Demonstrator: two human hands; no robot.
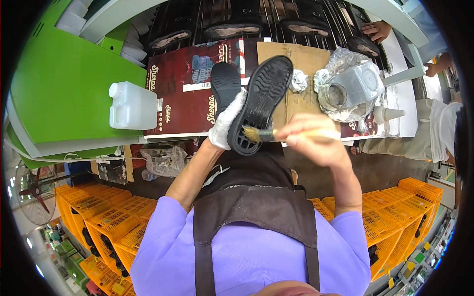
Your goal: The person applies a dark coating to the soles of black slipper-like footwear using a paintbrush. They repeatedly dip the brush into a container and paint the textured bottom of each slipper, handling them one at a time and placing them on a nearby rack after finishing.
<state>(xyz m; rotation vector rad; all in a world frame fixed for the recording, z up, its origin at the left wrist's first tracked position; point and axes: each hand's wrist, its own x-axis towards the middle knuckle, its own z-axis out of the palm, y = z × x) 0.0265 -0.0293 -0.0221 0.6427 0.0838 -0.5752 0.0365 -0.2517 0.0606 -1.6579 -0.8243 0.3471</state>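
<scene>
Left hand (224, 126), gloved, closed around black shoe sole (261, 101); right hand (316, 140) pinching brush (261, 133), bristles at heel. Coating apparently underway; second sole (224, 84) waits on surface (180, 74).

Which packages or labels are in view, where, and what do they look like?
White plastic jug: left on the bench, squarish, small label on its side.
Flattened carton: under the shoe sole, dark red, printed.
Brown cardboard: right of it, plain.
White squeeze bottle: far right, lying down.
</scene>
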